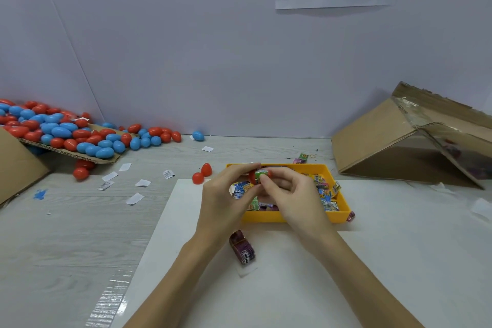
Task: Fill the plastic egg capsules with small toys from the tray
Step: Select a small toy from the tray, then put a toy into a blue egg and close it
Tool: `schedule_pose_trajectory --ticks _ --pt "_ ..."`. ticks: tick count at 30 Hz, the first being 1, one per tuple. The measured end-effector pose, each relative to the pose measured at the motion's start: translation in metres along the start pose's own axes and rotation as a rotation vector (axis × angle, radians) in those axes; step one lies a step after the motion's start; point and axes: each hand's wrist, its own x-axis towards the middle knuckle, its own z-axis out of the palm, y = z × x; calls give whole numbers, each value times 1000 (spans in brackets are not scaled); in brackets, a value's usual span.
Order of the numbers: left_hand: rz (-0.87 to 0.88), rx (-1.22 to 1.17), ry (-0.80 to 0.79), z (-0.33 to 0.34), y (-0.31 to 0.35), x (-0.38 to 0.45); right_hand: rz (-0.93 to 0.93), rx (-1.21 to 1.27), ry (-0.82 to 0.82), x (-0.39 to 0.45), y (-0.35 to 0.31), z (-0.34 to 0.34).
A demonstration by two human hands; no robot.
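Both hands, left hand (226, 194) and right hand (290, 194), pinch a red egg capsule (259, 176) with a green toy over the yellow tray (306, 217); many toys remain, egg pile (66, 132) far left.

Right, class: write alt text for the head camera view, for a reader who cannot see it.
Two bare hands, left hand and right hand, press a small green toy into a red egg half above a yellow tray of wrapped toys. A heap of red and blue eggs lies far left; a cardboard box lies right.
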Motion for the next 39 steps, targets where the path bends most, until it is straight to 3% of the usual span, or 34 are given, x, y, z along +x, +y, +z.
schedule_pose_trajectory --ticks 5,10,13,15,18,24,27,31,35,39 --pt "74 178 -75 -2 -2 1 23 109 127 10 -4 -14" --pt "120 283 -62 -4 -2 1 160 821 179 49 -43 -70" --pt "144 314 -84 -4 -1 2 68 1145 298 84 -77 -115" --pt "161 334 -108 -5 -1 1 8 1198 332 100 -88 -136" --pt "163 374 -117 -6 -3 2 74 994 329 104 -81 -138" --pt "5 411 -87 -11 -11 2 167 239 58 57 -10 -59" --pt "-108 403 -45 -16 -16 3 33 -167 46 44 14 -26" --pt "-438 287 132 -23 -38 8 -287 -709 33 31 27 -18" --pt "-694 461 274 -50 -79 32 -420 -854 49 25 32 -11" --pt "-744 829 67 -93 -126 78 -439 -889 98 22 31 -6"
